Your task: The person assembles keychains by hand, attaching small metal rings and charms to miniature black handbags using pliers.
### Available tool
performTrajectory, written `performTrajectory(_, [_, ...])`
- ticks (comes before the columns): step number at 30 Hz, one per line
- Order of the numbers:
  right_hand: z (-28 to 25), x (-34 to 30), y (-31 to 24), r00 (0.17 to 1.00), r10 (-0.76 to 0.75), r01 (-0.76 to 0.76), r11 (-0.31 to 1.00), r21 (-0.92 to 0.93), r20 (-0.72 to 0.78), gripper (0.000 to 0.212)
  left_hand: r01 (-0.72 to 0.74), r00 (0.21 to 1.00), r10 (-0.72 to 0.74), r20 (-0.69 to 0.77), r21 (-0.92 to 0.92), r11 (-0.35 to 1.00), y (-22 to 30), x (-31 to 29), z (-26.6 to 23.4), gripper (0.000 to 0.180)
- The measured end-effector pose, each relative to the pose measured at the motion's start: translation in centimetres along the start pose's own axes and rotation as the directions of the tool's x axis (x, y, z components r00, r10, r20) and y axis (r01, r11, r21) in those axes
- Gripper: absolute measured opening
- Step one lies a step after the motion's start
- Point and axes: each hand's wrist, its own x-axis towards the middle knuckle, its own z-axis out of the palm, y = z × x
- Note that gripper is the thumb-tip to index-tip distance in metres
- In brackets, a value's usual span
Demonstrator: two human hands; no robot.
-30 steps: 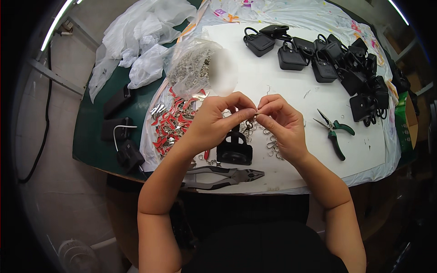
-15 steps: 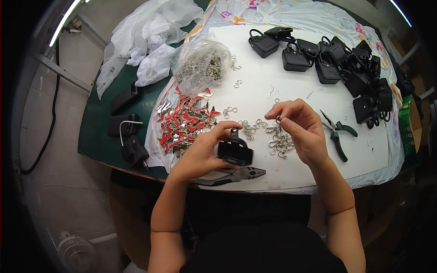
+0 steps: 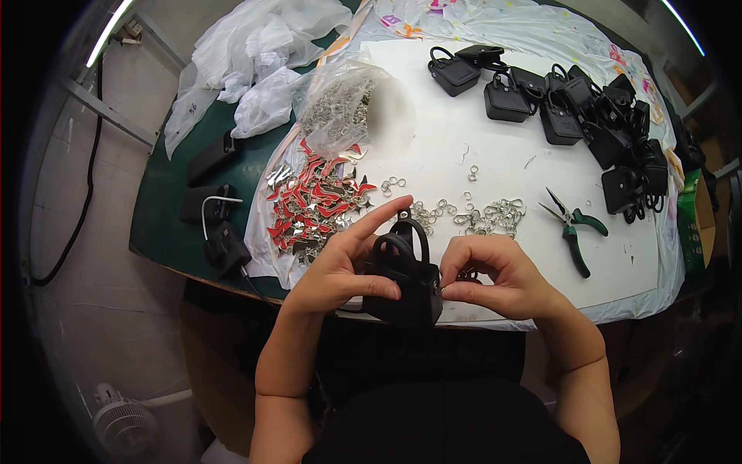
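My left hand point(image 3: 340, 271) is closed round a small black handbag point(image 3: 410, 294), its index finger stretched up beside the two looped handles. The bag is held over the table's front edge. At the bag's right side, my right hand point(image 3: 502, 278) pinches a small metal clasp point(image 3: 468, 274) against it; the fingers partly cover the clasp, and I cannot tell whether it is hooked on. Beyond the hands lie loose silvery clasps point(image 3: 495, 216) and linked rings point(image 3: 433, 213). A heap of red, black and silver metal charms point(image 3: 313, 201) spreads left of them.
Green-handled pliers point(image 3: 573, 230) lie right of the clasps. Several finished-looking black mini bags point(image 3: 568, 116) are piled at the back right. A clear plastic bag of metal parts point(image 3: 336, 112) stands behind the charms. Black devices with a white cable point(image 3: 207, 220) sit at the left edge.
My right hand has come down and left from the clasps to the bag's side. My left hand has turned the bag, so its handles now point up and away.
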Motion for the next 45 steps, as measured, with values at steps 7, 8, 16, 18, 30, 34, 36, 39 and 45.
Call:
performTrajectory(7, [0.7,0.4,-1.0,0.996,-0.083,0.079,0.981,-0.178,-0.014,0.012,0.023,0.992,-0.039,0.120,0.132,0.991,0.8,0.2,-0.6,0.114])
performTrajectory(8, [0.9,0.4,-1.0,0.996,-0.085,0.077,0.975,-0.207,-0.030,0.013,0.024,0.992,-0.043,0.121,0.152,0.988,1.0,0.2,-0.6,0.114])
performTrajectory(16, [3.1,-0.7,2.7,0.901,-0.210,0.228,0.974,0.003,-0.380,0.016,-0.439,0.868,0.492,0.070,0.575,0.691,0.1,-0.1,1.2,0.093])
performTrajectory(18, [3.1,-0.7,2.9,0.889,-0.258,0.236,0.966,-0.105,-0.377,0.019,-0.533,0.790,0.590,0.166,0.661,0.527,-0.2,-0.1,0.8,0.092])
performTrajectory(30, [1.9,-0.2,0.9,0.929,-0.334,0.172,0.772,-0.612,-0.160,0.019,-0.242,0.914,0.406,0.005,0.810,0.535,-0.9,-2.2,1.1,0.096])
performTrajectory(34, [2.1,-0.8,1.3,0.903,-0.319,0.123,0.834,-0.538,-0.288,0.016,-0.081,0.938,0.347,-0.019,0.959,0.272,-3.3,-4.5,0.1,0.076])
performTrajectory(36, [1.5,-0.8,1.4,0.895,-0.360,0.136,0.782,-0.609,-0.263,0.016,-0.061,0.939,0.343,0.018,0.992,0.114,-4.1,-5.2,-0.5,0.052])
performTrajectory(39, [1.1,-0.9,1.6,0.868,-0.460,0.195,0.661,-0.724,-0.187,0.020,-0.123,0.920,0.377,0.107,0.992,0.019,-4.4,-5.4,-0.7,0.038])
performTrajectory(45, [-0.3,-1.7,0.6,0.832,-0.545,0.227,0.507,-0.831,-0.106,0.029,-0.147,0.912,0.375,0.167,0.986,-0.081,-2.9,-7.0,-1.2,0.032])
